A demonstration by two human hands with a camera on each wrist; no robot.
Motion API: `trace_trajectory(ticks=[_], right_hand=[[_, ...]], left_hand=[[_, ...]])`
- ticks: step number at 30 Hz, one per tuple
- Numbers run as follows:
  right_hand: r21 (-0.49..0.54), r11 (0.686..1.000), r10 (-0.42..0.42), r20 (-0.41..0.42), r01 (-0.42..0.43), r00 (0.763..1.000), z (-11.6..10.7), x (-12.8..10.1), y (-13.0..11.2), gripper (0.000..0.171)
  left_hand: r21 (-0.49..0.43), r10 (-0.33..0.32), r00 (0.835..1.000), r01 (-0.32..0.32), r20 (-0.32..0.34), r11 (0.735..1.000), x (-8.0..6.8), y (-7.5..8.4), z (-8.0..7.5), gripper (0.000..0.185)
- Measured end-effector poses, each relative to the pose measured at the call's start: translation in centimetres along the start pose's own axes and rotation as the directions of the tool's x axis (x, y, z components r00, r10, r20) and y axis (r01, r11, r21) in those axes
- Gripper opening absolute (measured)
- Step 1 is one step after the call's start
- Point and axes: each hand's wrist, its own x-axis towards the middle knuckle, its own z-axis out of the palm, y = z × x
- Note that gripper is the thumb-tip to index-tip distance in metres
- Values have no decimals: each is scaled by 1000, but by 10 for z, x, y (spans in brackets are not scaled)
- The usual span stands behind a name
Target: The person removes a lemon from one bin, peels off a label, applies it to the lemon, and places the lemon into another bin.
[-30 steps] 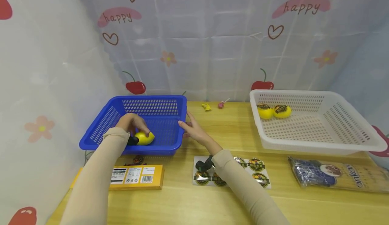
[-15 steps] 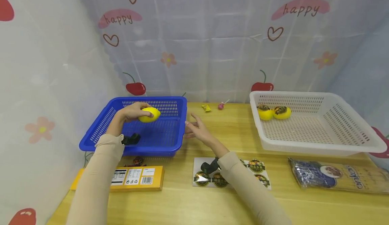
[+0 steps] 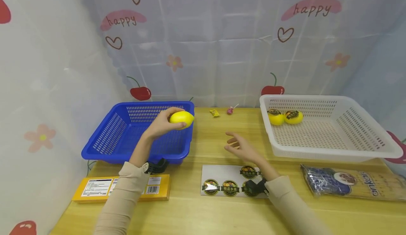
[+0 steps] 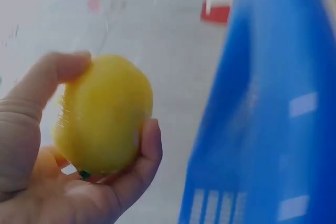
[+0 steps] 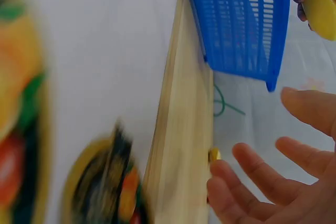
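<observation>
My left hand (image 3: 161,124) grips a yellow lemon (image 3: 182,119) above the right side of the blue basket (image 3: 114,104). In the left wrist view the thumb and fingers wrap round the lemon (image 4: 107,114), whose dark green stem end shows low down. My right hand (image 3: 242,148) hangs over the table between the two baskets, fingers spread and holding nothing. Below its wrist lies a white sheet of round fruit stickers (image 3: 219,173), partly hidden by the black wrist camera. In the right wrist view the stickers loom close and blurred at the left.
A white basket (image 3: 330,150) at the right holds two lemons (image 3: 293,117) bearing dark stickers. At the back lie a yellow wrapped candy (image 3: 214,112) and a pink lollipop (image 3: 229,110). A yellow box (image 3: 95,189) lies front left, a noodle packet (image 3: 355,182) front right.
My left hand has lifted the lemon out of the blue basket and carried it rightward. My right hand has left the basket's side and moved right, over the sticker sheet's far side.
</observation>
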Motion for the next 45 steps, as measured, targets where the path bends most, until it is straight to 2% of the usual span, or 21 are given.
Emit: trace_trajectory(ticks=[3, 6, 10, 15, 20, 26, 33, 39, 45], right_hand=[[-78, 997, 7, 1, -6, 1000, -10, -18, 5, 54], [-166, 986, 18, 2, -17, 1000, -19, -35, 9, 52], [-264, 965, 13, 25, -6, 1000, -26, -54, 13, 52], [-275, 960, 65, 60, -46, 996, -31, -70, 18, 54], [-257, 964, 94, 101, -65, 990, -37, -78, 18, 52], [-281, 958, 98, 129, -59, 987, -37, -80, 21, 42], [-244, 964, 142, 123, -108, 982, -32, -77, 25, 26], [-255, 958, 165, 120, -131, 979, -31, -75, 25, 25], [-253, 956, 186, 122, -151, 975, -31, -77, 24, 27]], left_hand=[[-12, 42, 999, -42, 11, 999, 2, 11, 27, 54], [-20, 58, 998, -58, 22, 998, 4, 20, 57, 57], [-18, 49, 998, -48, 36, 999, 10, 22, 96, 60], [-13, 6, 998, -5, 63, 1000, 23, 12, 138, 58], [24, -75, 993, 73, 89, 997, 38, -7, 168, 60], [33, -95, 987, 91, 128, 995, 47, -19, 186, 61], [63, -112, 981, 103, 161, 993, 49, -26, 193, 65], [42, -108, 982, 103, 153, 994, 48, -26, 194, 74], [28, -107, 988, 105, 109, 994, 48, -28, 193, 76]])
